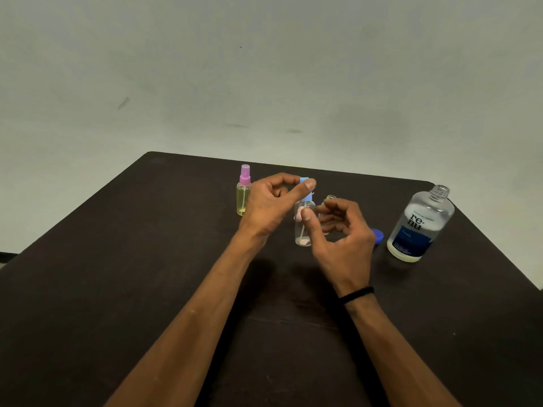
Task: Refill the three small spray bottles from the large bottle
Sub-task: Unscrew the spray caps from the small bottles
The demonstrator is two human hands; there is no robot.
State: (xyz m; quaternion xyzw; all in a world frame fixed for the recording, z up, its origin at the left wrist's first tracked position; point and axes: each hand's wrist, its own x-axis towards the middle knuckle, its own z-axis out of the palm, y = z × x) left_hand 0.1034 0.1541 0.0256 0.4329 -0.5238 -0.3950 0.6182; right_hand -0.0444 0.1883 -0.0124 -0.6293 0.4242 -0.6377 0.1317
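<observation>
Small clear plastic spray bottle with a light blue pump head (304, 221) stands upright on the dark brown table (147, 259), long axis vertical, head uppermost; dip tube visible inside, very little liquid at the base. Left hand (271, 202) pinches the blue head from above, thumb and curled fingers closed on it. Right hand (342, 233) sits lower on the same bottle: thumb pressed on the near side of the clear body, remaining fingers curled behind it. Whether those fingers touch the body cannot be told; the bottle hides the contact.

Left of the upper grip: small clear spray bottle with a pink pump head (244, 190), upright, yellowish liquid inside, partly covered by the left hand.

Just behind the right fingers: a clear threaded rim (331, 197), probably the third small bottle, open-necked; body mostly hidden.

Right of the lower grip, well apart: large clear bottle with a dark blue label (420, 226), upright, neck open and uncapped, pale liquid low inside. Between it and the right hand, a blue cap (378, 235) lies on the table, half hidden by the hand.
</observation>
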